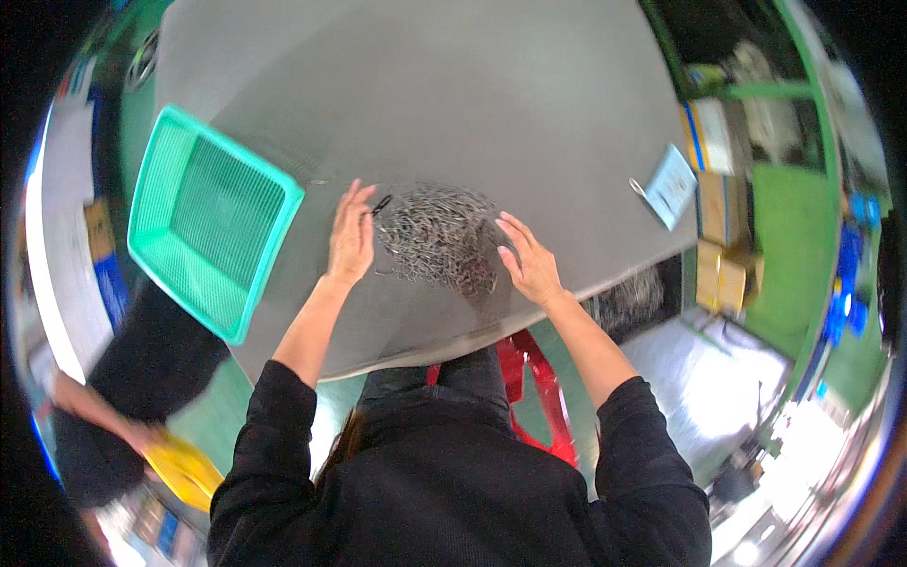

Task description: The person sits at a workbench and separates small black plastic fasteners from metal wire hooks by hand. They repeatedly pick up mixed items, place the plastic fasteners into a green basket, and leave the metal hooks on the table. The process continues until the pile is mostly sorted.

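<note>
A loose heap of small, thin metal pieces (439, 236), which look like bent wire hooks, lies on the grey table top in front of me. My left hand (352, 236) is at the left edge of the heap, its fingers stretched out. Beside those fingertips shows a small black loop-shaped piece (382, 204); whether they touch it I cannot tell. On the opposite side, my right hand (531, 260) is open, fingers spread, its tips near the heap's right edge. The palms face each other with the heap between them.
A green plastic basket (179, 222) stands on the table's left side. Toward the right edge lies a light-blue card (671, 187) with a white loop. Cardboard boxes (723, 269) sit beyond that edge. At lower left, another person's hand (142, 437) holds something yellow (187, 470).
</note>
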`<move>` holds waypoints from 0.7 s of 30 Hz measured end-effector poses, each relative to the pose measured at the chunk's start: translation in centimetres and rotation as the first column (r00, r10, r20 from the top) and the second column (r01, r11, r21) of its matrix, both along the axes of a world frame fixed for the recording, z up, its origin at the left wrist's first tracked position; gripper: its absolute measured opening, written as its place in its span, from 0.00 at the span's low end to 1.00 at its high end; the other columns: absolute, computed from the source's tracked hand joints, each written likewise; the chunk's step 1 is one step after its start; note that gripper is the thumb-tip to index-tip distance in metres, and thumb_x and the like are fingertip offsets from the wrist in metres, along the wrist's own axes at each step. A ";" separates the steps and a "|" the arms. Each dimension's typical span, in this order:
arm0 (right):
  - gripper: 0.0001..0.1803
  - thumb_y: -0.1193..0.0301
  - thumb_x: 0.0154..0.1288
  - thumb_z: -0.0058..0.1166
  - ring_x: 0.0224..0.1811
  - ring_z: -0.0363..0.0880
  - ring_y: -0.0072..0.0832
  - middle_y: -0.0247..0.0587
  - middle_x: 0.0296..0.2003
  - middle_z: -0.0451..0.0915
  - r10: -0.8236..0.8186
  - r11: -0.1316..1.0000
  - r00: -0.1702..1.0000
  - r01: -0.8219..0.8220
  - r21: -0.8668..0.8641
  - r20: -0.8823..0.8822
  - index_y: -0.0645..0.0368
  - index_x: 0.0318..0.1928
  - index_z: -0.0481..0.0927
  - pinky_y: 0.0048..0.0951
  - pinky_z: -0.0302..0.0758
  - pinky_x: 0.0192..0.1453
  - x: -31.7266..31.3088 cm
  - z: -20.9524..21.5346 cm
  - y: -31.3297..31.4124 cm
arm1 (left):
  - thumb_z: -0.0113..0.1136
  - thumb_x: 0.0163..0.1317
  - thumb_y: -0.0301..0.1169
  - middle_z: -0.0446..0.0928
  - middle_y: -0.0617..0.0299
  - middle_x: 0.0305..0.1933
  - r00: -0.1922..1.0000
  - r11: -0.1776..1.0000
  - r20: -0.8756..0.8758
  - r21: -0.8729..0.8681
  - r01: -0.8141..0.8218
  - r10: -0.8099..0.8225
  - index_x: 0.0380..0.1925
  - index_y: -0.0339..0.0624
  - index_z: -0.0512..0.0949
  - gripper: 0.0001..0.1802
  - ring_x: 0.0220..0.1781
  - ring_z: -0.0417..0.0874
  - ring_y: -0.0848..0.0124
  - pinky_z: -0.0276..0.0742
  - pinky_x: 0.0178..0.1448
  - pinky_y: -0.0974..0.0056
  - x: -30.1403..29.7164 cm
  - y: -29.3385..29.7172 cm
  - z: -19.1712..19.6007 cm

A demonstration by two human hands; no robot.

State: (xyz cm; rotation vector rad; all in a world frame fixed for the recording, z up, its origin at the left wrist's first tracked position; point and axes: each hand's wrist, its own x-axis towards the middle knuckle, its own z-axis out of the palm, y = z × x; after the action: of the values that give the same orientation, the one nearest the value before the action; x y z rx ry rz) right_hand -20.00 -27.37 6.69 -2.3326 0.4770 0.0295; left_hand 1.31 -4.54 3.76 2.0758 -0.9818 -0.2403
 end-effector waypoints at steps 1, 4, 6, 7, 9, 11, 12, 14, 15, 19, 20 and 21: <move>0.22 0.64 0.64 0.45 0.54 0.71 0.40 0.38 0.58 0.65 -0.050 0.998 0.999 0.050 -0.024 0.004 0.47 0.58 0.64 0.36 0.73 0.53 -2.3 1.1 0.5 | 0.41 0.62 0.23 0.66 0.57 0.58 0.998 1.000 -0.059 0.005 0.016 -0.016 0.49 0.39 0.65 0.15 0.66 0.58 0.54 0.55 0.67 0.54 0.0 0.1 1.0; 0.21 0.64 0.63 0.45 0.52 0.71 0.42 0.40 0.55 0.68 -0.265 0.958 0.963 0.259 -0.124 -0.035 0.48 0.58 0.64 0.37 0.74 0.51 -10.1 6.4 2.5 | 0.40 0.63 0.22 0.66 0.54 0.59 0.989 0.991 -0.060 0.014 0.136 -0.135 0.54 0.41 0.65 0.18 0.66 0.60 0.57 0.59 0.65 0.58 -1.1 0.5 3.9; 0.21 0.64 0.63 0.46 0.49 0.73 0.41 0.41 0.51 0.70 -0.395 0.909 0.917 0.380 -0.168 -0.062 0.50 0.56 0.65 0.38 0.74 0.48 -15.3 9.7 3.7 | 0.39 0.64 0.23 0.66 0.53 0.57 0.925 0.970 -0.345 -0.227 0.084 -0.161 0.53 0.39 0.65 0.17 0.64 0.62 0.56 0.62 0.62 0.60 -1.1 2.1 1.0; 0.20 0.65 0.63 0.46 0.48 0.74 0.41 0.42 0.50 0.71 -0.486 0.872 0.865 0.470 -0.137 -0.124 0.50 0.56 0.65 0.38 0.74 0.47 -17.8 11.1 5.2 | 0.38 0.64 0.22 0.67 0.52 0.56 0.946 0.943 -0.038 -0.107 0.317 -0.322 0.50 0.37 0.66 0.15 0.62 0.64 0.56 0.64 0.58 0.60 -0.9 1.0 4.7; 0.19 0.66 0.63 0.46 0.46 0.75 0.40 0.43 0.48 0.71 -0.641 0.767 0.746 0.630 -0.119 -0.181 0.51 0.55 0.66 0.39 0.74 0.46 -22.7 12.1 8.6 | 0.39 0.63 0.22 0.70 0.50 0.52 0.913 0.914 -0.083 -0.109 0.390 -0.399 0.43 0.35 0.67 0.10 0.58 0.68 0.53 0.66 0.56 0.58 -1.6 0.1 7.5; 0.19 0.67 0.62 0.46 0.45 0.76 0.41 0.43 0.47 0.72 -0.703 0.704 0.662 0.698 -0.129 -0.259 0.51 0.54 0.66 0.39 0.74 0.45 -27.4 11.2 12.0 | 0.39 0.62 0.22 0.71 0.49 0.50 0.851 0.849 -0.046 -0.116 0.515 -0.523 0.40 0.35 0.68 0.08 0.55 0.70 0.53 0.67 0.55 0.58 -1.6 0.0 8.4; 0.19 0.68 0.62 0.47 0.44 0.76 0.41 0.43 0.46 0.72 -0.707 0.699 0.640 0.698 -0.159 -0.300 0.51 0.54 0.67 0.39 0.74 0.44 -29.5 10.1 13.8 | 0.39 0.62 0.22 0.72 0.49 0.48 0.828 0.823 -0.030 -0.137 0.551 -0.559 0.39 0.35 0.67 0.08 0.51 0.73 0.53 0.68 0.54 0.58 -1.9 -0.1 9.3; 0.19 0.68 0.61 0.48 0.44 0.76 0.43 0.44 0.46 0.72 -0.695 0.705 0.604 0.677 -0.209 -0.390 0.52 0.54 0.67 0.40 0.74 0.44 -31.9 7.7 15.6 | 0.39 0.62 0.22 0.73 0.49 0.47 0.810 0.814 -0.076 -0.057 0.579 -0.581 0.39 0.34 0.67 0.08 0.50 0.74 0.54 0.69 0.53 0.58 -1.6 0.9 10.3; 0.20 0.68 0.60 0.48 0.44 0.75 0.45 0.44 0.47 0.71 -0.687 0.710 0.583 0.666 -0.230 -0.434 0.52 0.53 0.67 0.41 0.74 0.46 -32.4 6.3 16.0 | 0.39 0.62 0.22 0.73 0.49 0.47 0.801 0.806 -0.096 -0.010 0.592 -0.590 0.39 0.34 0.67 0.08 0.49 0.74 0.54 0.69 0.53 0.58 -1.4 1.4 10.7; 0.19 0.66 0.58 0.50 0.49 0.72 0.46 0.47 0.46 0.71 -0.758 0.597 0.420 0.755 -0.272 -0.499 0.53 0.51 0.70 0.43 0.72 0.49 -33.1 1.5 14.1 | 0.40 0.62 0.21 0.73 0.49 0.46 0.806 0.803 -0.148 0.096 0.588 -0.573 0.39 0.34 0.68 0.08 0.47 0.75 0.54 0.70 0.52 0.58 -0.8 2.4 9.9; 0.19 0.66 0.58 0.50 0.50 0.72 0.46 0.47 0.46 0.71 -0.759 0.585 0.387 0.759 -0.286 -0.525 0.52 0.51 0.70 0.43 0.72 0.50 -33.4 0.2 13.4 | 0.40 0.62 0.22 0.73 0.49 0.45 0.812 0.806 -0.168 0.118 0.580 -0.559 0.39 0.34 0.68 0.08 0.46 0.75 0.54 0.70 0.52 0.59 -0.9 2.4 9.6; 0.20 0.65 0.58 0.51 0.50 0.71 0.46 0.47 0.47 0.71 -0.753 0.572 0.351 0.767 -0.291 -0.557 0.52 0.51 0.70 0.43 0.71 0.51 -33.9 -1.5 13.2 | 0.41 0.62 0.22 0.73 0.48 0.45 0.815 0.804 -0.190 0.150 0.575 -0.548 0.39 0.33 0.69 0.08 0.46 0.75 0.54 0.69 0.52 0.59 -1.0 2.4 9.6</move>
State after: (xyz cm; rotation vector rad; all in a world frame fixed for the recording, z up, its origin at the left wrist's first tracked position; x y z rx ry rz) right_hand -53.91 -14.18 5.16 -1.7730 1.8901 0.3868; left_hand 0.27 -2.14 13.31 1.8537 -1.5263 -0.8129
